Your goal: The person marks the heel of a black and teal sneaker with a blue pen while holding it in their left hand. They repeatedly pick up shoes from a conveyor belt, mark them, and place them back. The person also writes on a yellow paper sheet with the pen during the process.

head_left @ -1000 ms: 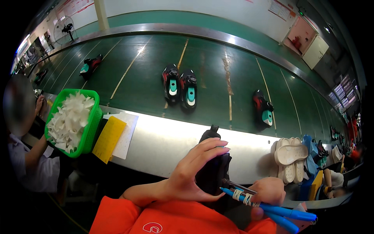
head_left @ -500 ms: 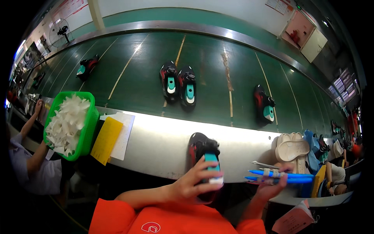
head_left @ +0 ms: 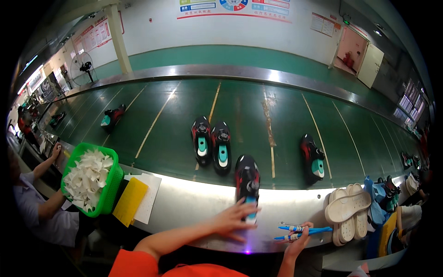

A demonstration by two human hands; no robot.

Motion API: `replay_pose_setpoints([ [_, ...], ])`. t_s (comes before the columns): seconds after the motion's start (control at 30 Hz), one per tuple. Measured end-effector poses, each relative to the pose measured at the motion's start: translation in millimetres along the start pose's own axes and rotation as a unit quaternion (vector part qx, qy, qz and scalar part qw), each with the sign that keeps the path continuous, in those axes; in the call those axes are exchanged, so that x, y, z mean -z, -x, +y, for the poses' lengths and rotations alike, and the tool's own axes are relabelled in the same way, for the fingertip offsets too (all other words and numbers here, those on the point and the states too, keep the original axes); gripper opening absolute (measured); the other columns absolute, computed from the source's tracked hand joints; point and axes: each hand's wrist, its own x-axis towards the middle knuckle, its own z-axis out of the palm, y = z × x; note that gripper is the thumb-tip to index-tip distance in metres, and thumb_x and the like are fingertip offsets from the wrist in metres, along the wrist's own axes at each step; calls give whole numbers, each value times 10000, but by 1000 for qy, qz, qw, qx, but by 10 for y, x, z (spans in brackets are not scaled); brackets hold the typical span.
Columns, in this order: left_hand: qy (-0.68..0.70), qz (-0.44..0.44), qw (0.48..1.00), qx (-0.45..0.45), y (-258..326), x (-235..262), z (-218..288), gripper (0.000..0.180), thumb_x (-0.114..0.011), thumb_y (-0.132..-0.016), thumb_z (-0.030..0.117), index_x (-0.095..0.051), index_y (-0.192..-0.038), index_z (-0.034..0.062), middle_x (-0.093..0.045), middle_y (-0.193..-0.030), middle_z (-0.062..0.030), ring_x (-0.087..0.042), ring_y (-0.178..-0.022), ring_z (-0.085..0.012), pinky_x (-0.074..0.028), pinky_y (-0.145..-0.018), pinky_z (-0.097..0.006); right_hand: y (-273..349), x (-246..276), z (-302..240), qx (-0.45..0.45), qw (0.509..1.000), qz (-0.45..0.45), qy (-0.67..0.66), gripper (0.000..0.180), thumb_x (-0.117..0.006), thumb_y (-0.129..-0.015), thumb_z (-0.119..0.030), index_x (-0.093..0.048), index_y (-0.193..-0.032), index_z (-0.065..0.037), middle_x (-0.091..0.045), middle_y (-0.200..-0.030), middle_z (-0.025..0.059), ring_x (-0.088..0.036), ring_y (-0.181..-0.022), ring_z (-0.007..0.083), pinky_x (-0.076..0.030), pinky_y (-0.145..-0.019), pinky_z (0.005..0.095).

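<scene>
Since the earlier frame, the shoe [head_left: 248, 177] has moved away from the body, so that its toe now reaches over the belt [head_left: 157, 147] while its heel is over the counter [head_left: 184, 203]. Its long axis runs straight out from the left hand [head_left: 228, 221], the nearer one, whose spread fingers touch the heel end from its left side. Farther right, well apart from it, the right hand [head_left: 299, 241] pinches blue pens [head_left: 320, 230].
</scene>
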Motion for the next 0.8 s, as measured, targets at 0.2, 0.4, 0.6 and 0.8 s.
replay_pose_setpoints([
  [0.2, -78, 280, 932, 217, -616, 146, -622, 580, -736, -670, 197, -481, -1186, 131, -249, -1368, -153, -230, -1292, -335, -210, -1042, -462, -1, -152, 233, 3, 1000, -19, -14, 191, -364, -908, -268, -402, -857, -88, -411, -604, 30, -448, -476, 91, -357, -443, 205],
  [0.4, -18, 531, 716, 453, -508, 18, -964, 917, -764, -597, 80, -222, -1337, 52, -291, -1290, -185, -327, -1198, -322, -267, -1011, -383, 41, -164, 203, -37, 997, -39, -46, 174, -345, -913, -235, -394, -840, -85, -392, -618, 31, -443, -484, 98, -371, -470, 213],
  [0.6, -176, 343, 819, 425, -259, 188, -1335, 890, -697, -680, 307, -202, -1368, 37, -412, -1257, -277, -449, -1123, -396, -406, -889, -406, -14, -95, 336, -35, 996, -23, -76, 167, -342, -915, -230, -403, -841, -93, -393, -601, 24, -433, -474, 89, -356, -423, 206],
  [0.8, -73, 227, 854, 462, -227, 776, -650, 787, -725, -654, 314, -368, -1302, 45, -590, -1070, -174, -573, -973, -329, -449, -830, -370, -78, -46, 378, -39, 996, -1, -81, 159, -341, -916, -236, -410, -845, -111, -409, -604, 25, -434, -473, 86, -351, -415, 194],
])
